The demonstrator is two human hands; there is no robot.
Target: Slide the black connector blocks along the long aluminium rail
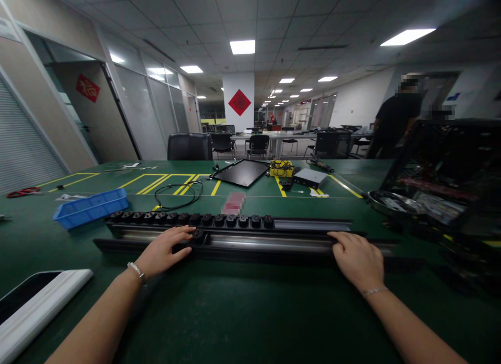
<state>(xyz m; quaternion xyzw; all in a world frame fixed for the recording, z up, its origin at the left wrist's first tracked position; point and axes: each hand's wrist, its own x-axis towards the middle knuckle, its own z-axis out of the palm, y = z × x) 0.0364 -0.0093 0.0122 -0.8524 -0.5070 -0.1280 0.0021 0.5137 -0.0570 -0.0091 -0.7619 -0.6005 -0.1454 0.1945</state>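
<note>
Two hands on one long dark channel

My left hand (166, 248) lies over the near channel (270, 243), a long dark piece with a shiny inside, which runs crosswise under the fingers of both hands. Thumb and forefinger here are apart, and a single black block (198, 235) sits in the channel right by their tips; I cannot tell whether they press on anything. My right hand (357, 257) is well along the same channel, fingers bent over it, tips towards its far side. Its thumb is mostly hidden from me, so I cannot tell whether it clamps the piece.

Just beyond my left fingers, a row of black blocks (206, 218) fills the left stretch of a second rail (313, 224), whose right part runs on behind my right fingertips. Past my left fingers, a blue tray (90, 210) rests on the green table (242, 312), off to the left. Well beyond the gap between my hands are a flat black panel (242, 172), a yellow box (282, 168) and a grey box (311, 177). Far past my right fingers, a person in dark clothes (397, 116) stands
</note>
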